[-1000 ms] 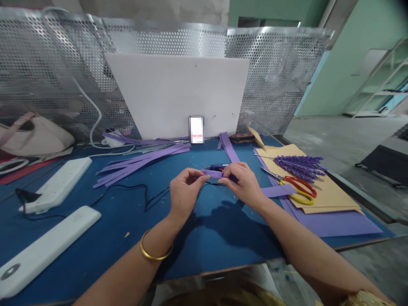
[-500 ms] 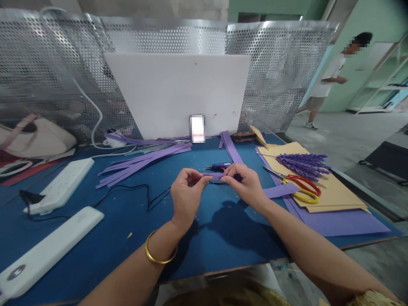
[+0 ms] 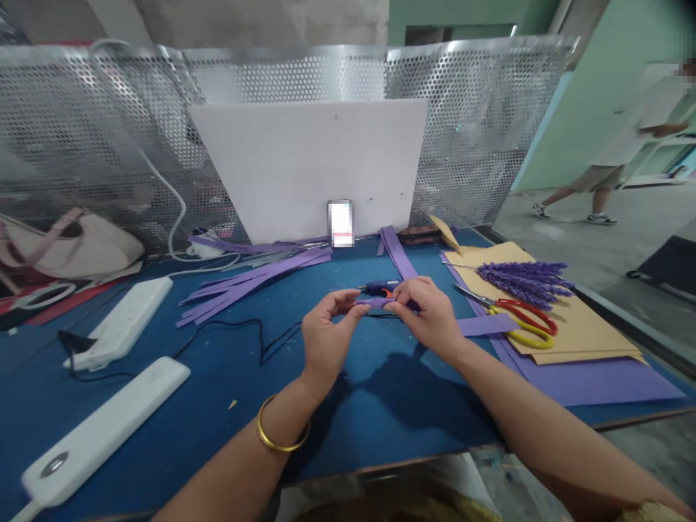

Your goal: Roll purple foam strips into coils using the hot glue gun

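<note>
My left hand [image 3: 326, 333] and my right hand [image 3: 427, 312] meet above the middle of the blue table [image 3: 228, 370]. Both pinch a narrow purple strip [image 3: 371, 302] held level between them. The strip's long end [image 3: 483, 323] trails right from under my right hand toward the scissors. Just behind my fingers lies a blue glue gun [image 3: 380, 287] on the table. A gold bangle [image 3: 280, 435] sits on my left wrist.
Red-and-yellow scissors [image 3: 525, 322] and purple lavender sprigs [image 3: 525, 279] lie on tan and purple sheets [image 3: 576, 377] at right. Several purple strips [image 3: 250, 279] lie behind left. White power strips [image 3: 106, 420] and cables sit at left. A perforated metal screen and white board stand behind. A person walks at far right.
My hands have drawn slightly closer on the strip. The view shifted a little. The person in the background walked further right.
</note>
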Demonstrator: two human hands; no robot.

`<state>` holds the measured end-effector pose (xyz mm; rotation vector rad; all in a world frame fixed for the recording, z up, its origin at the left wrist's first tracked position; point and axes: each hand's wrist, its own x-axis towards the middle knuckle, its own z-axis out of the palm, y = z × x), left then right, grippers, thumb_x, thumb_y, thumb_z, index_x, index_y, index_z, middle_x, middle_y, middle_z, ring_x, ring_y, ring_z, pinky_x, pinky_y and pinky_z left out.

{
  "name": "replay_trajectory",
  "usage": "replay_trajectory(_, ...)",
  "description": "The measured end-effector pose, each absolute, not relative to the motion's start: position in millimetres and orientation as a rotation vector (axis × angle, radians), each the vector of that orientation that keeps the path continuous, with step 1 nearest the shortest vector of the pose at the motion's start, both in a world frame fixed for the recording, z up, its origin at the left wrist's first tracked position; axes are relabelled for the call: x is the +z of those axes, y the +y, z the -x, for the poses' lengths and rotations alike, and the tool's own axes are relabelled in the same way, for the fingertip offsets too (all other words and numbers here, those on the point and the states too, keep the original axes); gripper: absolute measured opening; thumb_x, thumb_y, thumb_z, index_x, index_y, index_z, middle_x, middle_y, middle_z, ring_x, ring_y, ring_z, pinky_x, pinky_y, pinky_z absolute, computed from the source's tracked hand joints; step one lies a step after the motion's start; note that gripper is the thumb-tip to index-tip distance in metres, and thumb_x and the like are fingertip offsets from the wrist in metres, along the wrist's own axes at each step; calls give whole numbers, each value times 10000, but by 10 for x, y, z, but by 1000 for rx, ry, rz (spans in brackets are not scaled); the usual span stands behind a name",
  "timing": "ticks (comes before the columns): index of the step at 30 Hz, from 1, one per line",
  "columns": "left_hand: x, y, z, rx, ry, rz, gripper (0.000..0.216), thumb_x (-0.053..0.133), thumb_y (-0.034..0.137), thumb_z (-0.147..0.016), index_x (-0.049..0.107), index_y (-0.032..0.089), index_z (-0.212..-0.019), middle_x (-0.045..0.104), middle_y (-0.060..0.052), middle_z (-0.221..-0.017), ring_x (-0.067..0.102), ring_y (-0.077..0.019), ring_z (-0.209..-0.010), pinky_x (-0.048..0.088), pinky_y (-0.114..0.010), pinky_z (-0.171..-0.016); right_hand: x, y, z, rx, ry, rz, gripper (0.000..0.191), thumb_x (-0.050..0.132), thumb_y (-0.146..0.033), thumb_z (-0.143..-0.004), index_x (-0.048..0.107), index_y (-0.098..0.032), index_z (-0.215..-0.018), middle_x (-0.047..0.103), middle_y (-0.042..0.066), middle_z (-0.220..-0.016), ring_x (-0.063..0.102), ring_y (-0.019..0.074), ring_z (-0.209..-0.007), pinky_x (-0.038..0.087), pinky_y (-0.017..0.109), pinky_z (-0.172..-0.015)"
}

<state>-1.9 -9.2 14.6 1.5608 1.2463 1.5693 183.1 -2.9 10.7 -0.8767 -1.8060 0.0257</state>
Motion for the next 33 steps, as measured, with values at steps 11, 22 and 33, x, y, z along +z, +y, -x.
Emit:
replay_trajectory(11,150,-96,39,1535,1305,-1670,98,798,351,-727,789,254,-736,769,-4,-754,713,-213,-773,552,-334,-800,119,-25,-1855,-68,-1888,884,268,648,-274,-924,473,-244,-724,673,-2,-740,654,188,-743,452,392,-837)
replay_trajectory(22,129,-71,78,1583,1260,-2030,117,798,347,-771,787,258,-847,778,-14,-858,703,-215,-842,509,-353,-872,140,-25,-1859,-147,-1977,843,265,608,-270,-951,458,-235,-736,684,7,-766,639,178,-733,430,384,-856)
replay_trajectory(33,136,-54,83,1535,1265,-2285,49,759,340,-817,776,300,-795,778,3,-823,703,-213,-820,413,-428,-1016,149,-30,-1854,-134,-2018,898,255,579,-265,-953,461,-239,-728,692,9,-772,626,176,-723,422,396,-897)
